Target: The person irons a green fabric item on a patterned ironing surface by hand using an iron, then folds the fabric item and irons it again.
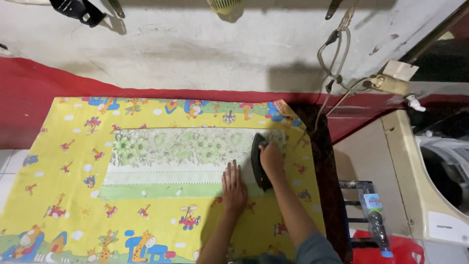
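Observation:
A green flowered cloth (185,154) with a pale dotted band lies flat on a yellow sheet (73,195) printed with cartoon animals. My right hand (271,159) grips the handle of a black iron (258,164) that rests on the cloth's right end. Just left of the iron, my left hand (234,186) lies flat on the cloth's lower green edge, fingers together. The iron's cord (320,115) runs up to a socket on the wall.
A white and red wall (205,54) stands behind the sheet. A wall socket (388,83) with cables is at the upper right. A washing machine (439,176) stands at the right, with a plastic bottle (375,217) on a dark stool beside it.

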